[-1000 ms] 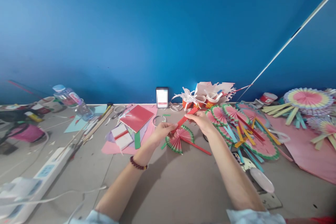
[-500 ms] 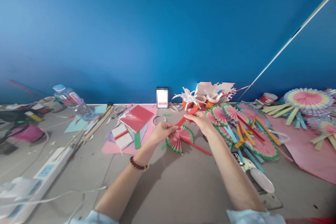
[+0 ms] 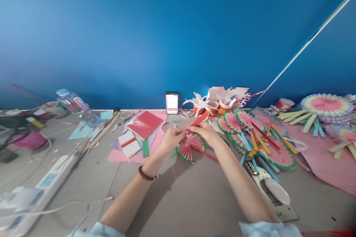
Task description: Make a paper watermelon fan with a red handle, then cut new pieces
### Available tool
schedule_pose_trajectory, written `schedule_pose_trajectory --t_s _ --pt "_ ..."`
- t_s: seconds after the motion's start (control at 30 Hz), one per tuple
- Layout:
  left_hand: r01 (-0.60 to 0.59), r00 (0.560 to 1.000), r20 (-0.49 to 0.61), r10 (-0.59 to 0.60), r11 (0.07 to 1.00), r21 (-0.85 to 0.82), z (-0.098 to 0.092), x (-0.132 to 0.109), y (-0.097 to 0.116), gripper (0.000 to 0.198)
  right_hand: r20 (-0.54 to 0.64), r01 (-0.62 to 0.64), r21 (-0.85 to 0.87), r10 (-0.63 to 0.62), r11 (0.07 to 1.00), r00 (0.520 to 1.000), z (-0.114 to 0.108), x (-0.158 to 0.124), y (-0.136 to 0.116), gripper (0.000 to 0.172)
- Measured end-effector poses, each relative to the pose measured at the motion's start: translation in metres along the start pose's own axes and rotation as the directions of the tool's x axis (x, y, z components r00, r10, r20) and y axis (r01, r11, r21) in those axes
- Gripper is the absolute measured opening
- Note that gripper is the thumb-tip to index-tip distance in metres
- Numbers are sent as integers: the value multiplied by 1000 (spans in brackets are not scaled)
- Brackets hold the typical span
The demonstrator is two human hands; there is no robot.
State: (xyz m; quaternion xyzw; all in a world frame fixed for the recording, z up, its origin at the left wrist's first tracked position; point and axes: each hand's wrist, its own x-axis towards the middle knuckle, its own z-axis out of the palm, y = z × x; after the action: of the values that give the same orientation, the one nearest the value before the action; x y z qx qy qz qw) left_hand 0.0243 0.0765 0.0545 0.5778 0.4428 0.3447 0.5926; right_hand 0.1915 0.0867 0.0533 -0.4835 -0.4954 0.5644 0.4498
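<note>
Between my two hands runs a red paper strip (image 3: 199, 119), slanting up to the right. My left hand (image 3: 174, 139) pinches its lower end, and my right hand (image 3: 204, 132) pinches it close beside the left fingertips. Just below the fingers is a pleated paper fan (image 3: 191, 148), pink with a green and white edge. Its upper part is hidden behind my hands. Another red strip (image 3: 207, 153) reaches out from the fan toward the lower right, partly covered by my right wrist.
Pleated fans with coloured strips (image 3: 278, 153) lie to the right, near a phone (image 3: 251, 167) and a white mouse (image 3: 277, 190). Red paper (image 3: 145, 125) lies left of centre. Farther left are a bottle (image 3: 80, 107) and a power strip (image 3: 46, 185). A lit screen (image 3: 172, 103) leans against the wall.
My right hand has slid down and left along the red strip, to beside my left hand. My left hand has barely moved, and the fan stays in place.
</note>
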Motion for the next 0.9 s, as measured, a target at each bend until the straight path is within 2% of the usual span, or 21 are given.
schedule_pose_trajectory --t_s 0.17,0.33,0.57,0.73,0.9 --pt "-8 1000 -1 8 999 34 0 -1 1 33 24 -1 10 0 1000 1000 0 1 1 23" --pt "-17 1000 -14 18 998 69 1 -1 3 35 -1 33 19 -33 999 999 0 1 4 18" --pt "-152 988 3 152 987 49 2 1 0 38 -46 63 48 -61 997 997 -2 3 6 21" --pt "-183 980 -60 188 980 76 3 3 -7 35 -35 68 97 -65 993 997 -2 3 6 21" --pt "-154 988 -17 154 988 -28 3 5 -9 36 -62 49 101 -43 994 997 -5 5 5 22"
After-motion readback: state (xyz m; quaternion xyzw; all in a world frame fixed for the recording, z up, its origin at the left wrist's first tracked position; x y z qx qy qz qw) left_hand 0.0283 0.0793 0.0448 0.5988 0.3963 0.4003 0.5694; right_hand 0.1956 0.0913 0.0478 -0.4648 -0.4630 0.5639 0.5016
